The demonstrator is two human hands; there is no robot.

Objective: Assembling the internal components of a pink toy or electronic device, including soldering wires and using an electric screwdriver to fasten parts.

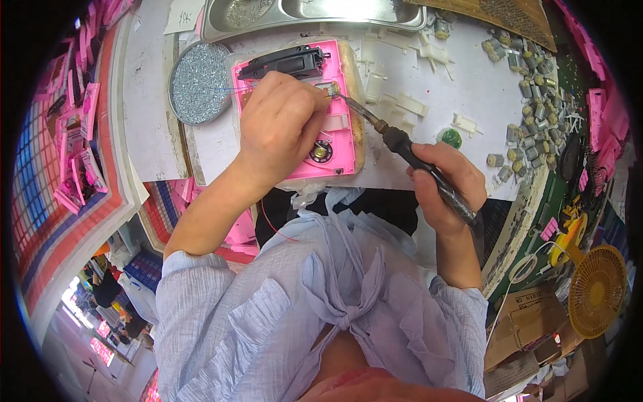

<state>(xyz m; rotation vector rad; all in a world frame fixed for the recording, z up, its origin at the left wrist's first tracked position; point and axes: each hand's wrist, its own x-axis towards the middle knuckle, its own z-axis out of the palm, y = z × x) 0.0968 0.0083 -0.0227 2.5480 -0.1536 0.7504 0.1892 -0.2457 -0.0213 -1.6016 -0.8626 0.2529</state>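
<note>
A pink plastic housing point(345, 137) lies on a padded block in front of me. It carries a black oblong plastic box point(284, 63) along its far side and a round speaker-like part point(321, 151) near its front. My left hand point(278, 124) rests over the housing, its fingers pinched together beside a small metal part point(328, 88). What they pinch is hidden; thin blue wires run out to the left of this hand. My right hand point(450, 181) grips a soldering iron point(400, 144) by its black handle. The iron's tip meets or nearly meets the small metal part, close to my left fingertips.
A round dish point(173, 100) of small screws stands left of the housing, a metal tray point(288, 25) beyond it. White plastic parts point(376, 84), a green round thing point(450, 138) and several small motors point(532, 127) lie rightward. A yellow fan point(597, 291) stands lower right.
</note>
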